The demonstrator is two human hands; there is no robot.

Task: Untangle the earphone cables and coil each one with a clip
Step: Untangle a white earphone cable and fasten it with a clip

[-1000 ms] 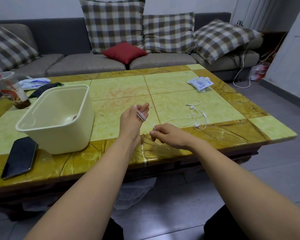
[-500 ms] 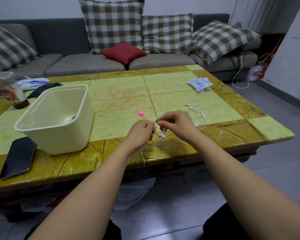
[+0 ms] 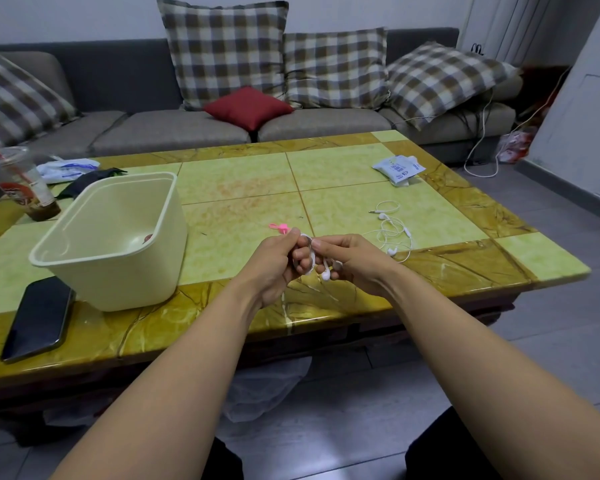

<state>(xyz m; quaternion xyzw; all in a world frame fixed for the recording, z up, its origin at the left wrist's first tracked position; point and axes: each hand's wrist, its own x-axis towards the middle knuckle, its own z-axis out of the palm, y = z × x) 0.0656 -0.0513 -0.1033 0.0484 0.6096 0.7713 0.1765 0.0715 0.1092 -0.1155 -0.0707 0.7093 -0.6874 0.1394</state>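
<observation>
Over the table's front edge my left hand (image 3: 279, 259) holds a small coil of white earphone cable (image 3: 307, 259) wrapped around its fingers. My right hand (image 3: 352, 258) pinches the same cable beside the coil, and its two earbuds (image 3: 326, 273) dangle below my fingers. A pink clip (image 3: 279, 227) lies on the table just behind my left hand. A second white earphone (image 3: 394, 232) lies loose and tangled on the table to the right of my hands.
A cream plastic tub (image 3: 115, 237) stands at the left, with a black phone (image 3: 39, 318) in front of it and a drink cup (image 3: 18, 183) behind. A white packet (image 3: 399, 168) lies at the far right of the green and yellow table (image 3: 239, 188). A sofa with cushions stands beyond.
My hands have come together and lifted slightly. The cable stretched between them a second ago is now gathered into a coil on my left fingers, with the earbuds hanging.
</observation>
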